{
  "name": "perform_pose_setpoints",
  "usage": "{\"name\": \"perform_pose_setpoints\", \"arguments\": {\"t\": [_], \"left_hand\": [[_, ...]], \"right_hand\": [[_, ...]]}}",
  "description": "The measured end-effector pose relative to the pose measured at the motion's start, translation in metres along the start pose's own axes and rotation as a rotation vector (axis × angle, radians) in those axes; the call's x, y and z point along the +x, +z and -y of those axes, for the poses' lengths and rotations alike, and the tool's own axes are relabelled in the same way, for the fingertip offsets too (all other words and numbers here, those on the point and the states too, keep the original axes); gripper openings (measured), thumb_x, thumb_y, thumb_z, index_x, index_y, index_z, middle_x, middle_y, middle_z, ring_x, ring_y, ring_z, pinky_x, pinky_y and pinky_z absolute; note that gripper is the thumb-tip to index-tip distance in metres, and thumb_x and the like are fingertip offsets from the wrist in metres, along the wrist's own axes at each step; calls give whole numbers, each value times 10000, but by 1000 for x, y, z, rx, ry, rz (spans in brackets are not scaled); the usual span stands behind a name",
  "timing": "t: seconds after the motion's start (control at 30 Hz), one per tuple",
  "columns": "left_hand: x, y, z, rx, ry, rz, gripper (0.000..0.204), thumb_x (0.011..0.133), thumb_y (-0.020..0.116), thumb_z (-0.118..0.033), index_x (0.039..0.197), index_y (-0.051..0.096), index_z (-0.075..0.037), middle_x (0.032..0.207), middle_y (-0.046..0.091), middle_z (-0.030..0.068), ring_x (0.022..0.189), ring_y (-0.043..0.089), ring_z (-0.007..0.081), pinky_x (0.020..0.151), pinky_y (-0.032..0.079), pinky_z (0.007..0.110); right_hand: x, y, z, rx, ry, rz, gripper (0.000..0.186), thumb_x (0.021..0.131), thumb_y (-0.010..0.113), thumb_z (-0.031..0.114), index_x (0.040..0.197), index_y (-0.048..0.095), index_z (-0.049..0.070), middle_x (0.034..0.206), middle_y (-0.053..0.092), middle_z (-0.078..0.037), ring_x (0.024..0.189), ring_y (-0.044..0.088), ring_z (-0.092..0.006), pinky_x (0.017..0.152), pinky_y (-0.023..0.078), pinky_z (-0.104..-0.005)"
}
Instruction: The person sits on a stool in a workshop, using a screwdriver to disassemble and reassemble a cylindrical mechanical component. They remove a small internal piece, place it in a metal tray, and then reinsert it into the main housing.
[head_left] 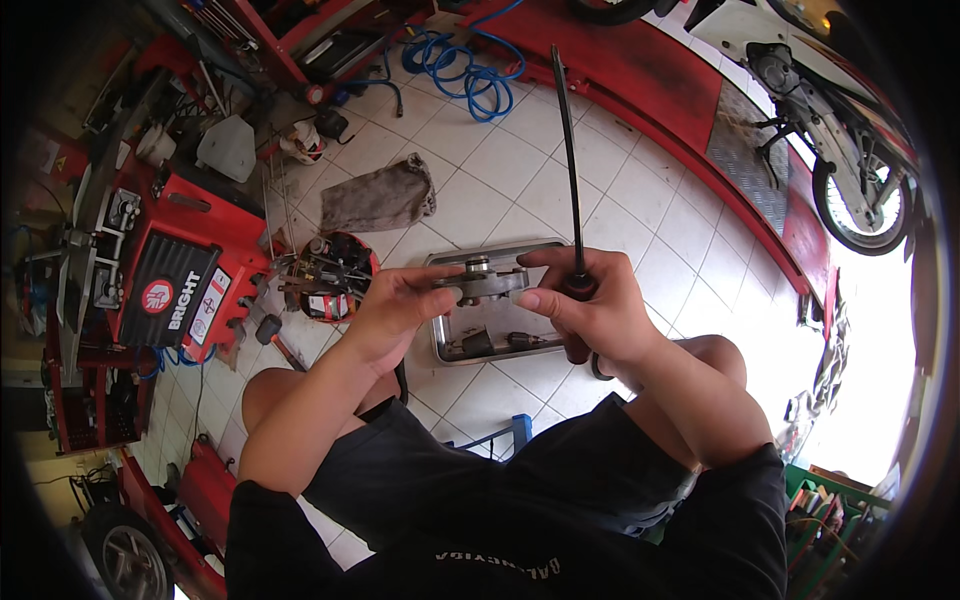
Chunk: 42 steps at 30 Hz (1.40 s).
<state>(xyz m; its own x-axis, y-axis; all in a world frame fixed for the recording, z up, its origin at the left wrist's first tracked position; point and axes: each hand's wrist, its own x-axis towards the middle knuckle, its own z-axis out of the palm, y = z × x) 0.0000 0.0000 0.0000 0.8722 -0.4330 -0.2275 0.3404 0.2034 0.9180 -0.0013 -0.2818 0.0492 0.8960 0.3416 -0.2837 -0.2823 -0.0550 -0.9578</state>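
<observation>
Bridging left hand (393,308) and right hand (607,308) is a knobbly metal part (488,286).

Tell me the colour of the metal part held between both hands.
The metal part is grey, best seen in the head view.

1. Red platform (640,95), long and low, set with a metal tread plate (742,148); the reference for all positions below.
2. Floor (485,185) of pale square tiles with dark joints, extending left of the platform.
3. Coiled blue hose (462,72), on the tiles just left of the platform's upper end.
4. Red machine (205,225) with black panel, well left of the platform.
5. Green crate (798,480), below the platform's lower end.
6. White glare (865,350), right of that end.
</observation>
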Motion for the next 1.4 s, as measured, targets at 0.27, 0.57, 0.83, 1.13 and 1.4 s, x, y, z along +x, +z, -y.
{"name": "perform_pose_setpoints", "arguments": {"t": [0.27, 0.57, 0.83, 1.13, 1.4], "left_hand": [[5, 4, 3, -183, -155, 118, 545, 1066, 508, -486, 1224, 671, 9, 1155, 734, 150, 1023, 715, 272, 862, 481, 339], [4, 10, -9, 144, -40, 73, 493, 1082, 522, -423, 1052, 752, 12, 938, 779, 125, 875, 711, 177, 803, 473, 316], [2, 13, -11, 223, -32, 51, 478, 1075, 544, -398, 990, 765, 16, 898, 776, 119, 846, 677, 140, 776, 466, 282], [3, 14, -15, 322, -48, 42, 448, 1081, 540, -364, 1012, 778, 9, 901, 780, 97, 859, 665, 132, 800, 467, 288], [35, -23, 19, 420, -93, 200, 472, 1099, 477, -393, 1153, 716, 10, 1057, 760, 102, 963, 686, 162, 827, 491, 323]], "right_hand": [[0, 0, -3, -270, -213, -80, 336, 901, 840, 228, 1086, 721, -26, 727, 648, 6, 653, 552, -29, 579, 465, -222], [1, 5, 4, 165, 97, -102, 334, 946, 793, 230, 1065, 672, -58, 657, 583, 7, 523, 524, -59, 483, 435, -231], [6, 2, -7, 266, 83, -62, 332, 932, 808, 218, 1046, 668, -60, 658, 571, 8, 516, 524, -63, 481, 452, -238], [2, 1, -4, 221, 90, -81, 324, 925, 812, 210, 1028, 673, -64, 679, 588, 3, 523, 529, -64, 482, 455, -233], [37, 2, -23, 32, 96, -168, 354, 877, 824, 271, 991, 728, -49, 611, 609, -27, 519, 571, -105, 501, 469, -276]]}}
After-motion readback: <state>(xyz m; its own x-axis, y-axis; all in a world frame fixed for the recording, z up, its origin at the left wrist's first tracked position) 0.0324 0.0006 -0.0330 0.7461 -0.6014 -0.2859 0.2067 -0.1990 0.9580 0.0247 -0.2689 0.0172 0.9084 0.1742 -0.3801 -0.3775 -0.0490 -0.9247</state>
